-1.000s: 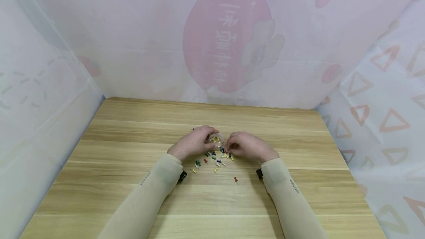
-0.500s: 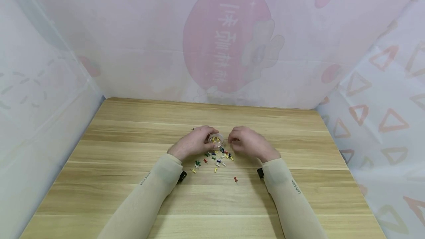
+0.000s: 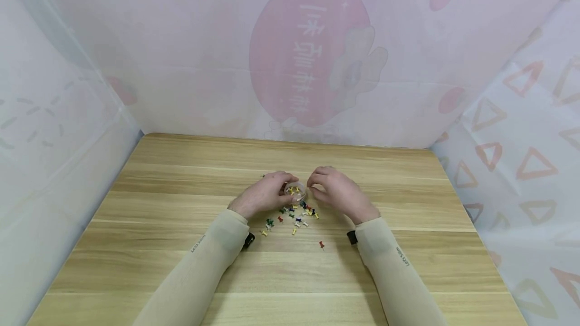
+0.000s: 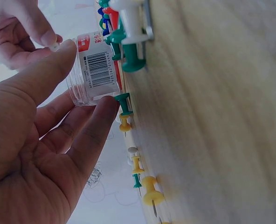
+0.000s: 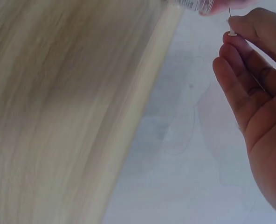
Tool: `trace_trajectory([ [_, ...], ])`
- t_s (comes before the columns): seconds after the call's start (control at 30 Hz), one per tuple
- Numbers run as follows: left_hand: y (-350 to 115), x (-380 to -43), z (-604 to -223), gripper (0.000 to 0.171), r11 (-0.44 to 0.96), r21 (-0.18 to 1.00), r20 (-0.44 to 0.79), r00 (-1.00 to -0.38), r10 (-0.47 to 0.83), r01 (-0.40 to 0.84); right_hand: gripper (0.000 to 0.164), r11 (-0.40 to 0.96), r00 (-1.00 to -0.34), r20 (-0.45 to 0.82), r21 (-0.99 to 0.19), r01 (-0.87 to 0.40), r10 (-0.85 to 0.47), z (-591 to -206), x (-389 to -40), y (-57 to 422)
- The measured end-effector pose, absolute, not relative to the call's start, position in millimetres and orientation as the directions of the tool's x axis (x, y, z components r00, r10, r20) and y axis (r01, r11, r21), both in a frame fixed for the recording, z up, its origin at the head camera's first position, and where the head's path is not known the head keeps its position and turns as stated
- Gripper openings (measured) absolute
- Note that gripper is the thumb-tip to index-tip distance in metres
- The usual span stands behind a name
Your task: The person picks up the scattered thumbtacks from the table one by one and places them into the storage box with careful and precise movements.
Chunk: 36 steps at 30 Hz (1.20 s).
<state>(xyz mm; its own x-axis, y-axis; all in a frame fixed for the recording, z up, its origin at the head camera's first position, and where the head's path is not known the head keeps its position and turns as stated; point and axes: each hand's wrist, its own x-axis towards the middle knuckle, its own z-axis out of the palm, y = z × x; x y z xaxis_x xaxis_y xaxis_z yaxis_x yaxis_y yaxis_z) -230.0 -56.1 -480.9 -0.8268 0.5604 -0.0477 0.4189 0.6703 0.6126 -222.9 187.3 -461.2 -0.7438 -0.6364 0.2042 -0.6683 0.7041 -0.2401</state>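
My left hand (image 3: 267, 194) holds a small clear jar (image 4: 98, 70) with a barcode label, thumb at its rim and fingers round its side. Several yellow push pins (image 3: 294, 190) show inside it in the head view. To the right of the jar, my right hand (image 3: 341, 194) pinches a white push pin (image 5: 232, 33) between thumb and index finger, point upward in the right wrist view. Its other fingers are bent and hold nothing. On the table, loose push pins in green, white, yellow, blue and red lie close to the jar, including a green pin (image 4: 123, 103) by my left fingertip.
One red push pin (image 3: 321, 245) lies apart, nearer me on the wooden table (image 3: 272, 286). Another pin (image 3: 263, 175) lies behind my left hand. A printed pale backdrop (image 3: 204, 64) stands along the table's back and sides.
My right hand has moved up from the scattered pins and then slightly left to beside the jar's rim, pinching the white push pin. My left hand and the jar stay in place.
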Motion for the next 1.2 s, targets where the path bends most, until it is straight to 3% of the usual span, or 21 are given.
trace_trajectory([
  [0.3, -55, -230, -480, 0.060, 0.667, 0.614, -0.049, -0.824, 0.565, 0.421, 0.017, 0.719, -0.749, 0.191, -0.207, -0.663, -0.635, -464, -219, 175],
  [0.8, -56, -231, -481, 0.060, 0.662, 0.616, -0.046, -0.820, 0.570, 0.426, 0.022, 0.698, -0.738, 0.128, -0.252, -0.670, -0.662, -463, -220, 178],
  [1.0, -57, -229, -479, 0.060, 0.676, 0.605, -0.056, -0.824, 0.564, 0.421, 0.015, 0.712, -0.763, 0.051, -0.323, -0.624, -0.645, -455, -219, 187],
  [1.2, -57, -228, -479, 0.060, 0.684, 0.596, -0.058, -0.827, 0.560, 0.421, 0.012, 0.785, -0.810, -0.112, -0.355, -0.508, -0.575, -451, -212, 187],
])
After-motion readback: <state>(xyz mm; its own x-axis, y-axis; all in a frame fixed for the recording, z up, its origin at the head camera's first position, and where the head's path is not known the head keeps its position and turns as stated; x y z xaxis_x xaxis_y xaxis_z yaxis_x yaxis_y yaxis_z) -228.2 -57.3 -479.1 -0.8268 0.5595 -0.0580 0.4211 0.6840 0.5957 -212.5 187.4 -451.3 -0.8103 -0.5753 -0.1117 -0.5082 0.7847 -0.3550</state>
